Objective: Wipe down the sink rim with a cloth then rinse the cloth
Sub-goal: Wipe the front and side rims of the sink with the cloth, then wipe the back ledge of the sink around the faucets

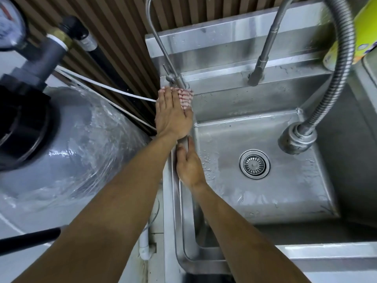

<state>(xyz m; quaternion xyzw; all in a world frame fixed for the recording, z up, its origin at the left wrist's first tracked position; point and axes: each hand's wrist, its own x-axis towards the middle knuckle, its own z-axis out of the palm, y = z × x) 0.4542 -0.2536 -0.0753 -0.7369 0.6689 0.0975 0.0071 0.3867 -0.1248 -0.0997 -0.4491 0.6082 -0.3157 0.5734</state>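
A pink-and-white striped cloth [185,97] lies on the far left corner of the steel sink rim [175,201], against the base of a thin tap [179,81]. My left hand [173,113] lies flat on the cloth with straight fingers, pressing it onto the rim. Closer to me, my right hand [188,162] rests on the left rim with its fingers extended along the edge. The wet sink basin [285,201] with its round drain [254,164] sits to the right of both hands.
A flexible hose faucet [297,137] hangs over the basin's right side, and a second tap pipe [263,58] rises from the back ledge. A large plastic-wrapped grey tank [67,156] stands to the left. A yellow container [357,37] sits at the far right.
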